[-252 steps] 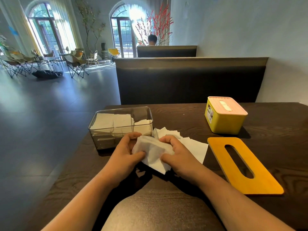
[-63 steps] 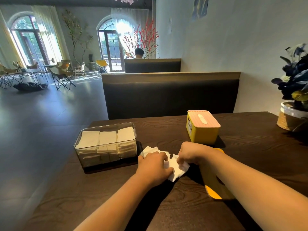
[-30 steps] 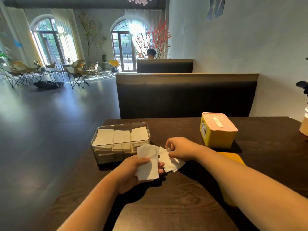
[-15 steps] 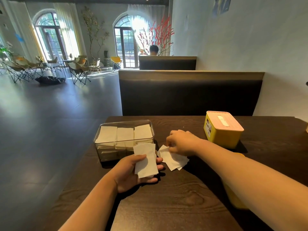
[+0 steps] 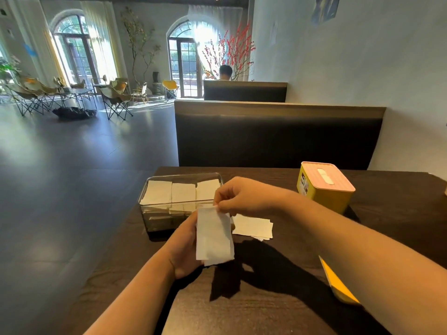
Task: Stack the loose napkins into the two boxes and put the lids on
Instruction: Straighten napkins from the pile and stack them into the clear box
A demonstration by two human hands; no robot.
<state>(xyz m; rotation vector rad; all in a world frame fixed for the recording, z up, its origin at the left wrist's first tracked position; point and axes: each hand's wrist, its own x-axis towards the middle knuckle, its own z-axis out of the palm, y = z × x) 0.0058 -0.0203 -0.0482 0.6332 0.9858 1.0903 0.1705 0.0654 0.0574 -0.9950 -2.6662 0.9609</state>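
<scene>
Over the near table (image 5: 254, 310), my left hand (image 5: 183, 250) grips a small napkin stack (image 5: 214, 235), long side upright. My right hand (image 5: 244, 195) pinches its top edge. The open clear box (image 5: 154, 221) sits just beyond, nearer my left hand.

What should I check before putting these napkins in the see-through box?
1. The left hand grips the napkin stack: ok.
2. The right hand pinches its top edge: ok.
3. The clear box has no lid on: ok.
4. Room inside the clear box: cannot tell.
5. The loose napkins are packed: not ok, some lie on the table.
</scene>
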